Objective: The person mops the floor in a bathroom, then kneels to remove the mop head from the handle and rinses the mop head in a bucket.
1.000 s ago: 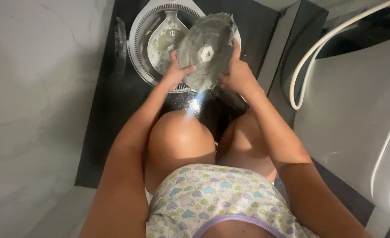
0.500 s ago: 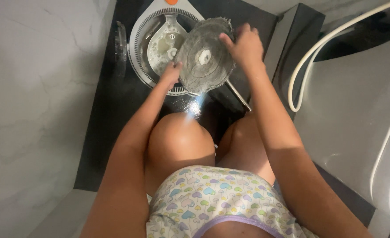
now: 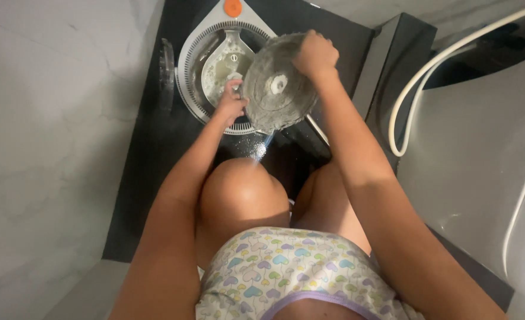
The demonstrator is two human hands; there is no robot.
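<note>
- The round grey disc, dusty and with a pale hub at its middle, is held tilted on edge above the near right rim of the white round unit, overlapping that rim in the view.
- The right hand is closed over the disc's top edge, on the side away from the white round unit's centre.
- The left hand presses against the disc's lower left edge, fingers curled round it, directly over the white round unit's ribbed rim.
- The white round unit sits on a black floor strip; its bowl shows a pale, teardrop-shaped inner part, and an orange button lies at its far edge.
- A thin stream of water seems to fall from the disc's lowest point, just nearer than the white round unit, though the glare makes this hard to confirm.
- The person's bare knees are bent just nearer than the white round unit.
- A white hose curves well to the right of the white round unit, across a grey fixture.
- Pale marble flooring lies left of it.
</note>
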